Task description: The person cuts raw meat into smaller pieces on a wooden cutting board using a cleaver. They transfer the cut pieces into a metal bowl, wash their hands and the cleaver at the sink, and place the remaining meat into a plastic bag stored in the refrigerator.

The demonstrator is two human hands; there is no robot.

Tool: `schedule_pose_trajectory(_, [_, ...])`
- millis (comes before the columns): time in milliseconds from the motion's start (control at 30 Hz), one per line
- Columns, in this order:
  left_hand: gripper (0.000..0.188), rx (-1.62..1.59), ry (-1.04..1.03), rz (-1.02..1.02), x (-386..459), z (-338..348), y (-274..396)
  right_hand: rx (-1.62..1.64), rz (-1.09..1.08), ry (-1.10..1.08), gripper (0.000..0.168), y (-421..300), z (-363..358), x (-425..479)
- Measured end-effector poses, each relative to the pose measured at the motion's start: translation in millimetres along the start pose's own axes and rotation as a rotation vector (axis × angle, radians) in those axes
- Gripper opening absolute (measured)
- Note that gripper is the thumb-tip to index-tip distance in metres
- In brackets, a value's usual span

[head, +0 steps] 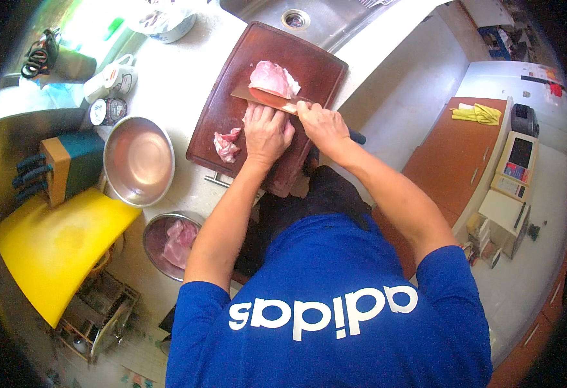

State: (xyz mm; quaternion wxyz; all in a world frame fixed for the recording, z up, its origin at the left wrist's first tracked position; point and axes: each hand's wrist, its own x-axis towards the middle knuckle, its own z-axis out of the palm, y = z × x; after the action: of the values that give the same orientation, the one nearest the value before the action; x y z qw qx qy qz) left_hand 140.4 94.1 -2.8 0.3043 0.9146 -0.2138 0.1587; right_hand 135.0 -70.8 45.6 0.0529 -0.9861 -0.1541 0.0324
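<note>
On the dark brown cutting board [220,106] lies a large piece of raw meat [268,76]. My right hand [323,127] grips a kitchen knife [264,98], whose wide blade rests alongside the near edge of that meat. Close against the near side of the blade is my left hand [266,131], palm down with its fingers bent; its fingertips and whatever lies beneath them are hidden. Small meat trimmings [227,145] sit on the board to the left of my left wrist.
Left of the board stand a metal bowl [166,140] and a second metal bowl [153,259] holding raw meat [180,245]. A knife block [72,162] and a yellow sheet [65,242] are farther left. The sink [264,9] lies beyond the board.
</note>
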Motion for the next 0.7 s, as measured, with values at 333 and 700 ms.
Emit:
schedule_pose_trajectory(333, [0.027, 0.055, 0.005, 0.009, 2.6, 0.7, 0.4, -0.014, -0.108, 0.044, 0.019, 7.4, 9.1, 28.0])
schedule_pose_trajectory(700, [0.032, 0.081, -0.017, 0.034, 0.6, 4.8, -5.7, -0.014, -0.038, -0.004, 0.015, 50.7, 4.5, -8.5])
